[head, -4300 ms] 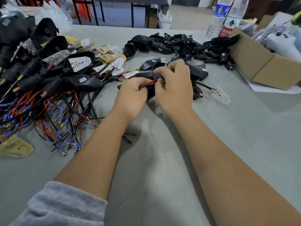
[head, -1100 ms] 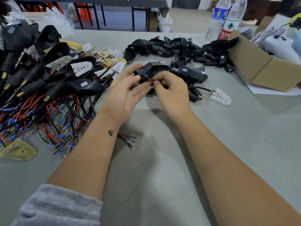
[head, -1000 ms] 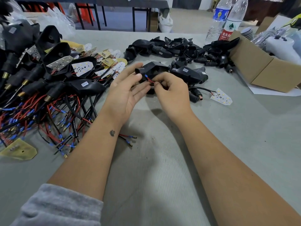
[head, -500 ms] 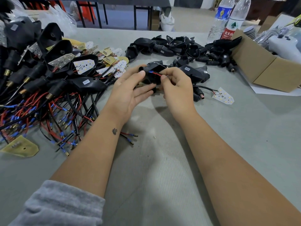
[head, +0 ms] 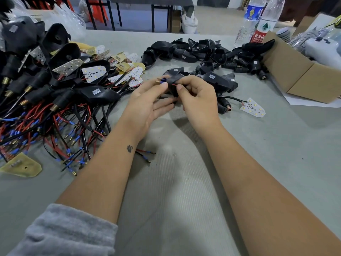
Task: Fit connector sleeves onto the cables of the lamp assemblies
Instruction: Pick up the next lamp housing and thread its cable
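Head camera looks down on a grey table (head: 184,200) where both hands work just above the surface, near the middle. Left hand (head: 147,102) lies palm up; its thumb and forefinger pinch the end of a red cable (head: 172,84) at the blue connector sleeve (head: 162,82), and a brass tip shows just past the sleeve. The other left fingers are stretched out and relaxed under the work. Right hand (head: 198,97) has its fingers curled around a black lamp housing (head: 173,89), and its thumb and forefinger nip the same red cable close to the housing. So both grips are narrow and closed on the one assembly, which is held between the two hands and does not rest on the table.

On the left side lies a big heap of lamp assemblies (head: 46,85) with red and black wires, many with blue sleeves and brass ends, and white LED boards on top. A yellow circuit board (head: 21,165) lies apart at the near left edge. Behind the hands is a second pile of black housings (head: 203,50). Just right of the hands one assembly lies with its white LED board (head: 253,108) flat on the table. A cardboard box (head: 299,71) stands at the far right, and two water bottles (head: 258,21) stand upright behind it. A grey sleeve (head: 64,231) covers the left arm at the bottom.
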`<control>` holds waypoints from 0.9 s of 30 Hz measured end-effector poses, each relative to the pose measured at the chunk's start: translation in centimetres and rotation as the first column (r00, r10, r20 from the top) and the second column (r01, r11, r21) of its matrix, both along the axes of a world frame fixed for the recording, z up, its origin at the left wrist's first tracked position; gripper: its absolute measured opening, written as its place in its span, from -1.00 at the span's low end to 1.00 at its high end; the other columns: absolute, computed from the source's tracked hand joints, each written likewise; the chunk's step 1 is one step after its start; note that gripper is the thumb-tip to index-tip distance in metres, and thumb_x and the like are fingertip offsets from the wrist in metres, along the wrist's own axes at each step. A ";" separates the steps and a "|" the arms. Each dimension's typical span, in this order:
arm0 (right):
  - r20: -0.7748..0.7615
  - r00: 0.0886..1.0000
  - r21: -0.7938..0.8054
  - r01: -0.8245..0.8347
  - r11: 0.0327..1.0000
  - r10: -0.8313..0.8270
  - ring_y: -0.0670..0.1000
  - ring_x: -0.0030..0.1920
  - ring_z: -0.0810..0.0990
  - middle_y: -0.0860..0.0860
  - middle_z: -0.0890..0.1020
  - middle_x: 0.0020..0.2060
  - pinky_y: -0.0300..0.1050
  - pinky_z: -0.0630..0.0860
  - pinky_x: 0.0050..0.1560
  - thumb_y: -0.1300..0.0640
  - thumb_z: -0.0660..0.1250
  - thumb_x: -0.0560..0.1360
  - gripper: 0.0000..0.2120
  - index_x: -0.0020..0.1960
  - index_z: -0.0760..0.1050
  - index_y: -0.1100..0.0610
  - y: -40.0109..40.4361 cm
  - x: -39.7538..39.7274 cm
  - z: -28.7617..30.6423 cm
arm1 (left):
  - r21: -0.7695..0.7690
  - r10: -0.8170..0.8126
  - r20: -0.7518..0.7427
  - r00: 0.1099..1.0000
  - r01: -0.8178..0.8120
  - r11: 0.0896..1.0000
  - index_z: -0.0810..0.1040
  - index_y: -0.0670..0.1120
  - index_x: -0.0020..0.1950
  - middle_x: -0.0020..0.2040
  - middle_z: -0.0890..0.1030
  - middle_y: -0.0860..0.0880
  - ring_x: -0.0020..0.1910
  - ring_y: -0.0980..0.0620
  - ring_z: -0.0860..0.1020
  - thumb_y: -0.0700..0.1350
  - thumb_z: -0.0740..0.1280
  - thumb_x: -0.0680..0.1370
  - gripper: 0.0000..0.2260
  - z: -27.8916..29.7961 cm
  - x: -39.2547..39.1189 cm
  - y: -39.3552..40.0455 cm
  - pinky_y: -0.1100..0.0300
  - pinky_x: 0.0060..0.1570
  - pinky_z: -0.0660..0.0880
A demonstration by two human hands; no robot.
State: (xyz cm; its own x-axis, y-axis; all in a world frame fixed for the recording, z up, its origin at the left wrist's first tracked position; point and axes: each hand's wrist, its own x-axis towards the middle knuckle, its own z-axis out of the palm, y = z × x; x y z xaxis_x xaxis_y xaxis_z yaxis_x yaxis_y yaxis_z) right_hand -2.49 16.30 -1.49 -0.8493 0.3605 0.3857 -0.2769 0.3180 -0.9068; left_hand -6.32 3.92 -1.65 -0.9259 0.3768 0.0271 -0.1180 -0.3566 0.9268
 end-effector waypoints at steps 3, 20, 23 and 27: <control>0.028 1.000 0.066 -0.005 0.998 0.003 -0.15 -0.34 0.47 -0.11 0.54 -0.40 -0.23 0.42 -0.22 0.37 0.30 0.51 -0.82 -0.17 0.60 0.18 0.1 0.0 0.0 | -0.109 -0.012 -0.069 0.998 0.005 0.994 0.59 0.05 0.11 -0.06 0.70 0.00 -0.11 0.00 0.70 -0.16 0.24 0.64 -0.83 -0.3 0.2 0.4 0.11 -0.01 0.62; 0.067 0.992 0.453 0.065 0.889 -0.106 -0.04 -0.16 0.58 -0.19 0.57 -0.32 0.12 0.46 0.15 0.09 0.33 0.54 -0.89 -0.09 0.63 0.04 0.2 -0.1 -0.4 | 0.169 0.228 0.114 0.967 -0.245 0.955 0.43 -0.02 0.00 0.02 0.66 -0.17 -0.09 -0.14 0.69 0.02 -0.01 0.71 -0.73 -0.3 -0.5 -0.5 0.05 -0.15 0.64; 0.041 0.994 0.572 0.057 0.818 -0.098 0.00 -0.10 0.54 -0.09 0.59 -0.20 0.08 0.45 0.10 0.11 0.26 0.59 -0.85 0.00 0.62 0.08 0.2 -0.1 -0.3 | 0.188 0.238 0.152 0.959 -0.264 0.946 0.46 -0.02 0.01 0.00 0.66 -0.17 -0.13 -0.10 0.70 0.01 0.03 0.71 -0.75 -0.2 -0.7 -0.5 0.07 -0.15 0.64; 0.008 0.995 0.646 0.069 0.760 -0.097 0.06 -0.05 0.55 0.02 0.63 -0.11 0.08 0.44 0.02 0.11 0.24 0.60 -0.81 0.08 0.61 0.11 0.4 -0.2 -0.4 | 0.130 0.162 0.137 0.977 -0.180 0.975 0.58 -0.07 0.05 -0.10 0.71 -0.08 -0.11 -0.06 0.70 -0.08 0.19 0.67 -0.82 -0.2 -0.7 -0.4 0.13 -0.11 0.62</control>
State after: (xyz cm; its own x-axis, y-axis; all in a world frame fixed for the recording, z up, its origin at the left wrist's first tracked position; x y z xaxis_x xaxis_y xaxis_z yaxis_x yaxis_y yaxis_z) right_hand -2.69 16.69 -1.85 -0.8467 0.1085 0.5209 -0.1917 0.8510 -0.4890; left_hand -7.05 3.48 -1.81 -0.9757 0.2131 -0.0514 -0.1555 -0.5076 0.8475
